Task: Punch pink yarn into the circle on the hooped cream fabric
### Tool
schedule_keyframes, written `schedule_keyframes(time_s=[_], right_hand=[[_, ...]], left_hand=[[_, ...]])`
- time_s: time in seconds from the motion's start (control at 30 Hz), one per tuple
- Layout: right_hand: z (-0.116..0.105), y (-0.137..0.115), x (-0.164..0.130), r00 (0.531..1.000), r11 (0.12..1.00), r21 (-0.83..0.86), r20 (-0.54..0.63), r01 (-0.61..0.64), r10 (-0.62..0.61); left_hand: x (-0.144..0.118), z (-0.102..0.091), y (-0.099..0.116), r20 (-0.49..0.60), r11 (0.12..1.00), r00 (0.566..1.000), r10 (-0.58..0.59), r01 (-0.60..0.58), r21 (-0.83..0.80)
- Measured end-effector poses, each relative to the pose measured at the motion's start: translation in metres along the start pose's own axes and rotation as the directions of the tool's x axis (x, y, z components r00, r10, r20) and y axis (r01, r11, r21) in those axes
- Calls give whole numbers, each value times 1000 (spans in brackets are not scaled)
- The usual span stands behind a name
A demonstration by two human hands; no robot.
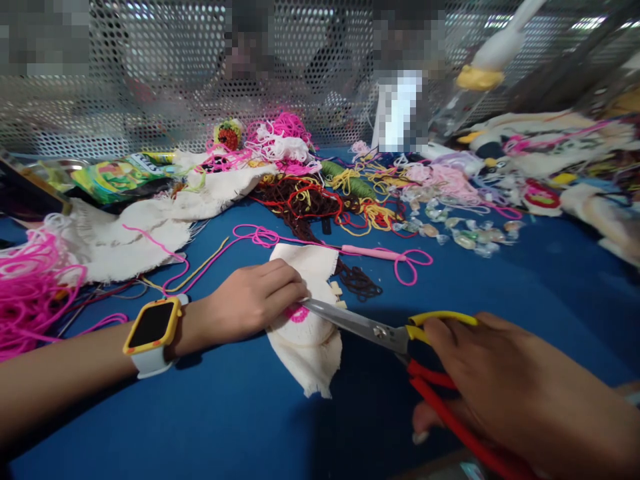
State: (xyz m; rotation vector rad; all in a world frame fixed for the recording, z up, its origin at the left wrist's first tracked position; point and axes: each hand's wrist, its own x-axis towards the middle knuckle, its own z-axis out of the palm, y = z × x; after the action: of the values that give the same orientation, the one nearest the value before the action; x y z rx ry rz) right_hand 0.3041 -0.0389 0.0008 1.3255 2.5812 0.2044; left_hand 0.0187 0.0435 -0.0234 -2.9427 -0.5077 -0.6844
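My right hand (495, 373) grips a large pair of scissors (360, 325) by a yellow handle and a red handle. Its blades lie together and point left, their tips at my left fingertips. On the blue table lies a cream cloth piece (313, 353) with frayed edges and a small pink yarn loop patch (299, 313). My left hand (267, 297) rests on this cloth beside the patch, its fingers curled together at the blade tips. What the left fingers pinch, if anything, is hidden. Just behind the cloth is a pink-handled yarn tool (370, 253) with pink yarn.
Tangled pink yarn (40, 287) and frayed cream fabric (135, 233) cover the left side. Brown, red and yellow yarn (310, 200) heaps up at the back, with wrapped candies (470, 233) to its right. A perforated metal screen (165, 73) stands behind the blue table (215, 413).
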Motion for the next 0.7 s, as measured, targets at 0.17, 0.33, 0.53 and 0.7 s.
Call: schedule_keyframes(time_s=[0.17,0.33,0.53,0.7], right_hand=[[1,2,1,1000,997,71,-29,12,-10],[3,4,-2,997,982,172,-7,-75,78],[13,6,-21,984,979,153,-93,-136,152],[31,19,-48,957,965,17,-124,-262,262]], left_hand=[[0,-1,0,-7,1000,1000,-4,4,-4],[-2,1,1,0,996,998,-70,70,-62],[-3,4,-1,-21,944,972,-235,223,-242],[7,-10,-7,-127,901,913,-387,345,-263]])
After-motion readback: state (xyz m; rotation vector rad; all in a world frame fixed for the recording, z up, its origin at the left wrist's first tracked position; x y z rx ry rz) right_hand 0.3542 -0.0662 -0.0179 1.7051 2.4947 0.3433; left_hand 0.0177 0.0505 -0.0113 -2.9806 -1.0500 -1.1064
